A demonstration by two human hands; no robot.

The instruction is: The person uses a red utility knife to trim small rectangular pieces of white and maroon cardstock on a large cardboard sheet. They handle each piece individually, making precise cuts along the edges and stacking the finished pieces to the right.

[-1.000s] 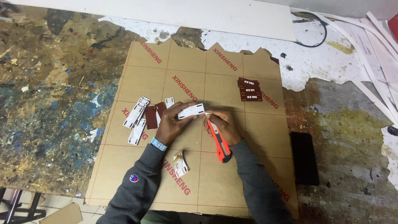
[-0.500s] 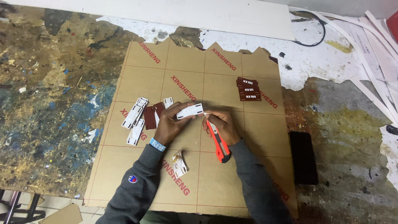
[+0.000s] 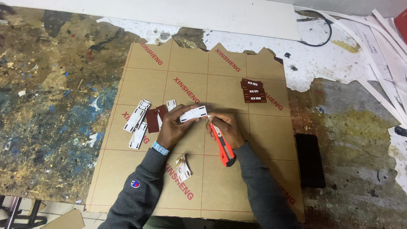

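Observation:
My left hand [image 3: 176, 126] pinches a small white rectangular plate [image 3: 193, 113] and holds it just above a large brown board [image 3: 212, 178] with a red grid. My right hand [image 3: 225, 127] grips an orange utility knife [image 3: 223, 145], with its tip at the plate's right end. Several white plates [image 3: 137, 123] and two dark red ones [image 3: 154, 118] lie left of my left hand. A stack of dark red plates with white marks [image 3: 253, 90] sits on the board to the upper right.
Peeled film scraps [image 3: 183, 168] lie on the board near my left forearm. A black flat object [image 3: 310, 160] rests right of the board. White strips [image 3: 381, 51] and a black cable [image 3: 322, 29] lie at the back right on the paint-stained table [image 3: 51, 106].

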